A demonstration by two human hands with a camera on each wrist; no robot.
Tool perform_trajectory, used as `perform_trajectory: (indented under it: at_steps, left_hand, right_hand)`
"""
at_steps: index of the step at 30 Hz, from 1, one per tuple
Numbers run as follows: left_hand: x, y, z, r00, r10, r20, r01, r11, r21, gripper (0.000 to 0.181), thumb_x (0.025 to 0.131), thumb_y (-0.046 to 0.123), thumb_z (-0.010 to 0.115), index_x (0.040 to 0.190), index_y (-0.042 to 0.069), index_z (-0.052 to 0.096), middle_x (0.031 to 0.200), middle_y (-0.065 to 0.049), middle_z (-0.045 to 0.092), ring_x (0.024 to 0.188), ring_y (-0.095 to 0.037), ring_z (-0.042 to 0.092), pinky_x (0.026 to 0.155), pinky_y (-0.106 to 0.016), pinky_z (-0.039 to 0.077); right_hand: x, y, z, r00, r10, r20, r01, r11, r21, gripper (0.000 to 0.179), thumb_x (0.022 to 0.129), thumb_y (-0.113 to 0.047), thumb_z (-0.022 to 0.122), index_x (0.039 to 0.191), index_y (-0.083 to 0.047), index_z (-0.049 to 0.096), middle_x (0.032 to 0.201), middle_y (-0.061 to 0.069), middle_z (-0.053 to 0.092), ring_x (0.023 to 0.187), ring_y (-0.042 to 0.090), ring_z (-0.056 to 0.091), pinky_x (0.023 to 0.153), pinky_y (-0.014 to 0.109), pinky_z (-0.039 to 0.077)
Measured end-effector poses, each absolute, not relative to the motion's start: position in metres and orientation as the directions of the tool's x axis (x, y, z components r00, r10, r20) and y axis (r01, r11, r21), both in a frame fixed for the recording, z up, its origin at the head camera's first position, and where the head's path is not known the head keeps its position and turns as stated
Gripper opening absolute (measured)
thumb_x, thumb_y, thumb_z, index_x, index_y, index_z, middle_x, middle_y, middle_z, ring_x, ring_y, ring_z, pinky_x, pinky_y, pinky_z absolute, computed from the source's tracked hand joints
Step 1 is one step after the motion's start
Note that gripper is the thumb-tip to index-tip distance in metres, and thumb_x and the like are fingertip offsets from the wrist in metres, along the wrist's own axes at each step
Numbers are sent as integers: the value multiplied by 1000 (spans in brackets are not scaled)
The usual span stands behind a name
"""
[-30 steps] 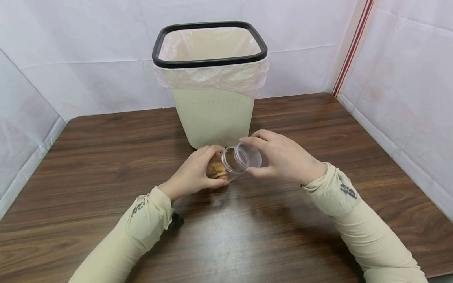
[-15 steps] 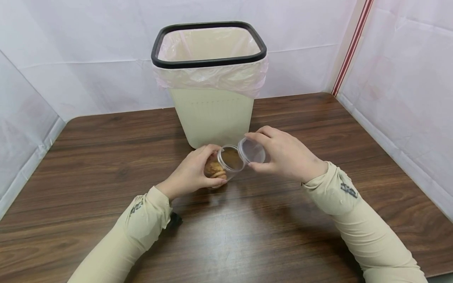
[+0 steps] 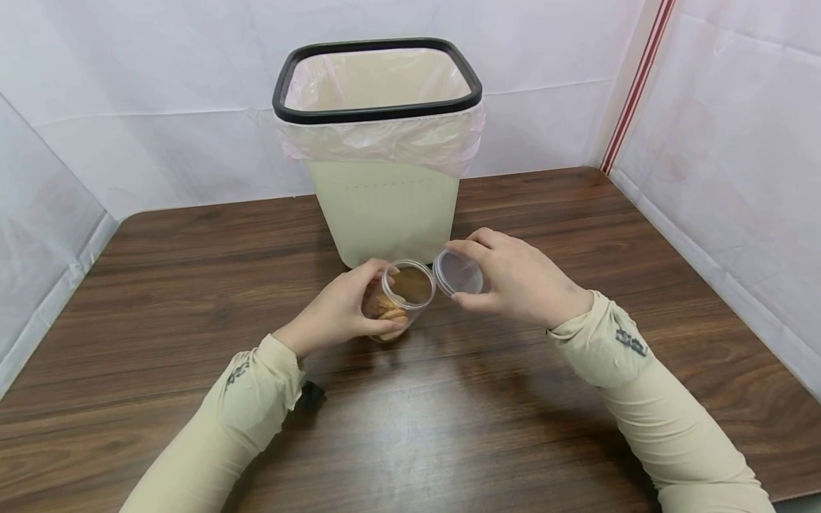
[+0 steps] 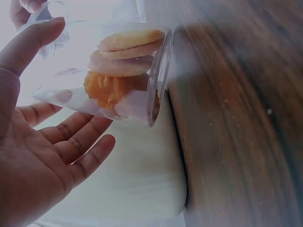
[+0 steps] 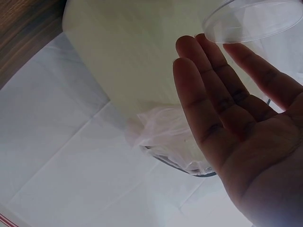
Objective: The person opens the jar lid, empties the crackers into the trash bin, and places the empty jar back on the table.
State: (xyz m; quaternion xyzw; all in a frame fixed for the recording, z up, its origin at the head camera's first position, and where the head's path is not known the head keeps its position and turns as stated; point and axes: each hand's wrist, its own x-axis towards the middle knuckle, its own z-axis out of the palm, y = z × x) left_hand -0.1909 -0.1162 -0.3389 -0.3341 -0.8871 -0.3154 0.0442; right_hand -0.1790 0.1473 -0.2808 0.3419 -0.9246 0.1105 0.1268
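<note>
A clear plastic jar [image 3: 418, 312] without its lid tilts slightly to the right, its mouth facing up. Cookies [image 4: 124, 52] lie at its bottom, pale round ones beside a more orange, ridged one. My left hand [image 3: 340, 308] grips the jar between thumb and fingers from the left side. Just right of the jar's mouth, my right hand [image 3: 513, 279] pinches a clear lid [image 3: 459, 273] by its edge, tipped on its side. In the right wrist view the lid [image 5: 255, 21] sits at the fingertips, while the other fingers extend free of it.
Behind the hands stands a cream trash bin [image 3: 388, 206] with a black rim [image 3: 378, 114] and a pinkish liner bag [image 3: 410, 139]. All this is on a dark wooden table [image 3: 192, 285]. White sheeting [image 3: 160, 92] surrounds the table at the back and sides.
The lid has come away from the jar's mouth, moving slightly right and up with my right hand. My left hand has drawn the jar left and tipped it more upright.
</note>
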Motion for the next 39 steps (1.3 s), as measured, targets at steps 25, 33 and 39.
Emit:
perform_trajectory:
  at_steps: [25,33,39]
  left_hand:
    - [-198,-133,-340,-811,556,181,523,552,649,64,73,19,84,124,5,47,112,-12,68,107,-26,62,96,-45,46]
    - [-200,-134,-341,-802,567,188,531,533,659,64,73,19,84,124,5,48,113,-13,68,108,-25,63,96,-43,46]
    - [-200,-136,-341,-804,567,180,525,536,661,65,73,19,84,125,5,48,113,-11,68,108,-25,63,96,-43,46]
  right_hand:
    - [-181,148,-281,-767,-589,257,-633,760,-146,60,78,-34,73,130,-8,57,109,10,63,89,23,62,81,38,51]
    - [-182,148,-282,-767,-590,251,-632,762,-140,61,78,-35,73,131,-8,57,110,10,63,90,23,62,81,39,51]
    - [-182,147,-282,-763,-594,254,-636,759,-135,61,78,-35,73,130,-9,57,109,10,63,89,23,62,81,38,51]
